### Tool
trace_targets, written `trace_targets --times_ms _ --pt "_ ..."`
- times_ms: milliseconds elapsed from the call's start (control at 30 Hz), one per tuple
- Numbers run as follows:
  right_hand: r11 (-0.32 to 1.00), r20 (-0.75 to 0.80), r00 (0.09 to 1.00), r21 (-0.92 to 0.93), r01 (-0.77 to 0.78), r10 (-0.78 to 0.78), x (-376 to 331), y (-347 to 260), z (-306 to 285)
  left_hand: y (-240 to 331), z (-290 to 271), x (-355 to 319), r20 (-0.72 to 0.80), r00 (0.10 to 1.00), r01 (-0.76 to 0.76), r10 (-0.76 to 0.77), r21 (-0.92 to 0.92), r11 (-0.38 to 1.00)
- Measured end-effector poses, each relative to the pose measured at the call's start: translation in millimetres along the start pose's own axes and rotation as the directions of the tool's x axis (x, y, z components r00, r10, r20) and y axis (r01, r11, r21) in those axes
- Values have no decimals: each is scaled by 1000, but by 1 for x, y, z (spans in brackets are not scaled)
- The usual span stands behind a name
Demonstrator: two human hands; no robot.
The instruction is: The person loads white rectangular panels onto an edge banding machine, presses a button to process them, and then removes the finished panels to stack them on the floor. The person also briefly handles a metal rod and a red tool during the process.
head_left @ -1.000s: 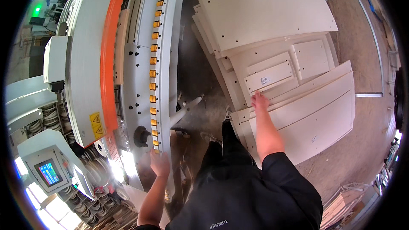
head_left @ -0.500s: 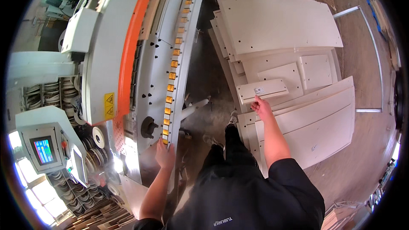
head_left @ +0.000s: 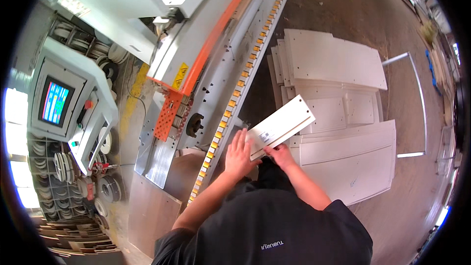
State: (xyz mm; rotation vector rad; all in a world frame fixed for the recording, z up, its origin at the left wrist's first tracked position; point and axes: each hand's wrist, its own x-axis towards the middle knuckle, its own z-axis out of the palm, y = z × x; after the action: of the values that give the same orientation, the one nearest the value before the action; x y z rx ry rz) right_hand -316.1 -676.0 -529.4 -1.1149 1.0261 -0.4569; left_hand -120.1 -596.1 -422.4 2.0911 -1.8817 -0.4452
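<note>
My right hand (head_left: 280, 155) grips the near end of a smooth, flat white panel (head_left: 281, 126), a narrow rectangle; my left hand (head_left: 239, 154) lies open, fingers spread, against its near edge. It sits between the machine's yellow-studded conveyor rail (head_left: 240, 81) and the stack of white boards (head_left: 343, 118), long axis running away to my right.

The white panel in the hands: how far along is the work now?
Done: one panel is off the stack and lifted. In hand: the right hand grips its near end, the left hand steadies it beside the machine's conveyor. Left: many panels remain stacked on the floor.
</note>
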Motion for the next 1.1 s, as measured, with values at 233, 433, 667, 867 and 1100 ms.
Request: trace_targets --times_ms 233,433,667,867,1100 --pt "984 110 990 -146 106 -90 -52 -4 85 -32 -9 -76 -149 979 117 -136 -130 985" --pt "922 338 940 -374 103 32 -64 18 120 -86 -14 -148 -267 927 196 -264 -257 946" --pt "955 309 947 -298 13 83 -87 43 116 -200 -31 -212 -305 832 429 -463 -176 886" --pt "952 204 969 -298 -72 137 -100 73 94 -277 -45 -229 -361 765 537 -533 -99 838" --pt "939 111 969 -295 -179 220 -112 90 82 -318 -47 -223 -458 740 582 -492 71 810"
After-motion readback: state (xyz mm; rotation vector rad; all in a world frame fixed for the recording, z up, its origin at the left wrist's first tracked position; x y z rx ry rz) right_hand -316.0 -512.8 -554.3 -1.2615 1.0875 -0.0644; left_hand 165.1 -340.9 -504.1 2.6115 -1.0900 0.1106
